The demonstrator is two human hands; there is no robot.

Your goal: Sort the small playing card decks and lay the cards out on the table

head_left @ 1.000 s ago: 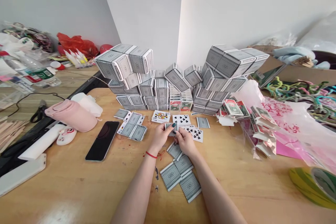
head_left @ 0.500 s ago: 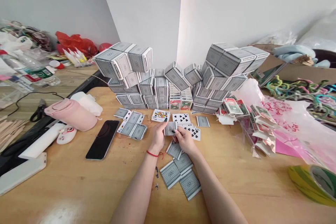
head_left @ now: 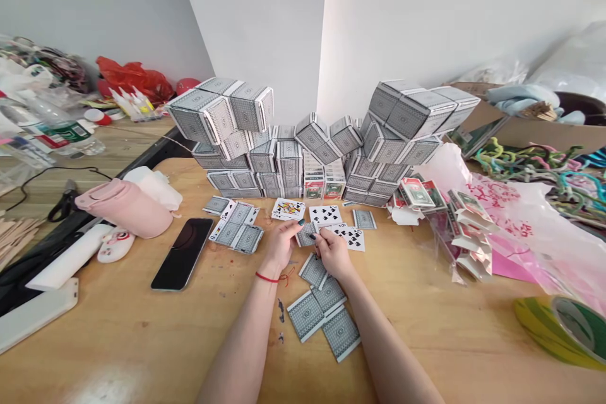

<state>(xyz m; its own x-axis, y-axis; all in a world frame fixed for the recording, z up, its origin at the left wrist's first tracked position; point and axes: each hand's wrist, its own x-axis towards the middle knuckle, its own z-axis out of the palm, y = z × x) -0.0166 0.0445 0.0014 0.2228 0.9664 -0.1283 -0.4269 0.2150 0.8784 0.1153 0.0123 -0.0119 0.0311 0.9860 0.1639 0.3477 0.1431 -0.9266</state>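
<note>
From the head view, we see one patterned card (head_left: 305, 235) held up between the two hands, in front of the stacked card blocks (head_left: 386, 148). The fingers of the left hand (head_left: 280, 243) grip its left edge, thumb on top; those of the right hand (head_left: 334, 251) pinch its right side, probably so that neither end slips. We cannot tell whether it is a single layer.

Near the right forearm we count four face-down pieces (head_left: 341, 333), overlapping on the counter (head_left: 180, 341), perhaps laid there for easy reach. Beyond the hands we make out at least four face-up cards (head_left: 288, 209), and one face-down card (head_left: 364, 219) to their right. Two red-and-green packs (head_left: 314, 189) show their fronts at the stack's base, seemingly bearing weight; its blocks hide one another, so we leave them uncounted. One phone (head_left: 182, 254) lies left, well apart.
</note>
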